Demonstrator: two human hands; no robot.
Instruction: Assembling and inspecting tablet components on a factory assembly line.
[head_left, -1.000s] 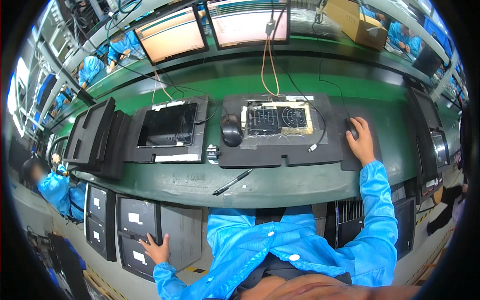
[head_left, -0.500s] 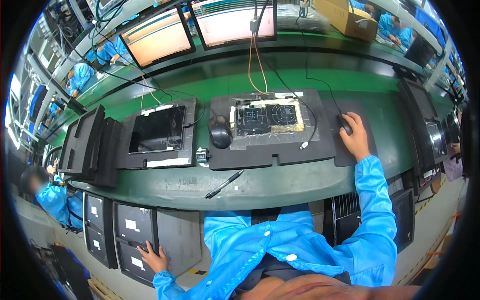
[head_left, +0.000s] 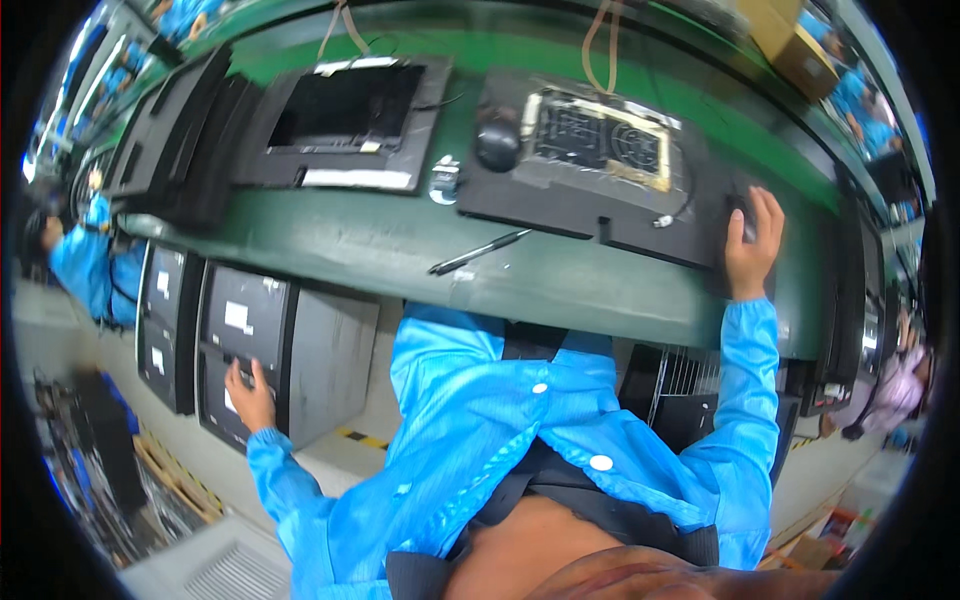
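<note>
My right hand point(head_left: 755, 250) rests over a black computer mouse point(head_left: 738, 208) at the right end of the green bench, fingers curved around it. Down at the left, my left hand point(head_left: 254, 400) is empty with its fingers apart, in front of a black case point(head_left: 240, 310) bearing white labels. Whether the fingertips touch that case I cannot tell. On the bench a black foam board point(head_left: 560, 212) carries a taped panel with target patterns point(head_left: 600, 138). A second black mouse point(head_left: 497, 143) lies on the board's left part. A pen point(head_left: 480, 252) lies near the bench's front edge.
Another foam board to the left holds a dark-screened tablet point(head_left: 345, 108). Black foam trays point(head_left: 165, 130) are stacked at the bench's left end. A white cable plug point(head_left: 663, 221) lies on the middle board. A wire rack point(head_left: 685, 375) stands under the bench. Co-workers in blue sit left.
The view has tilted downward, so the bench sits higher and the monitors have left the picture. My right hand stays on the mouse; my left hand remains by the labelled cases.
</note>
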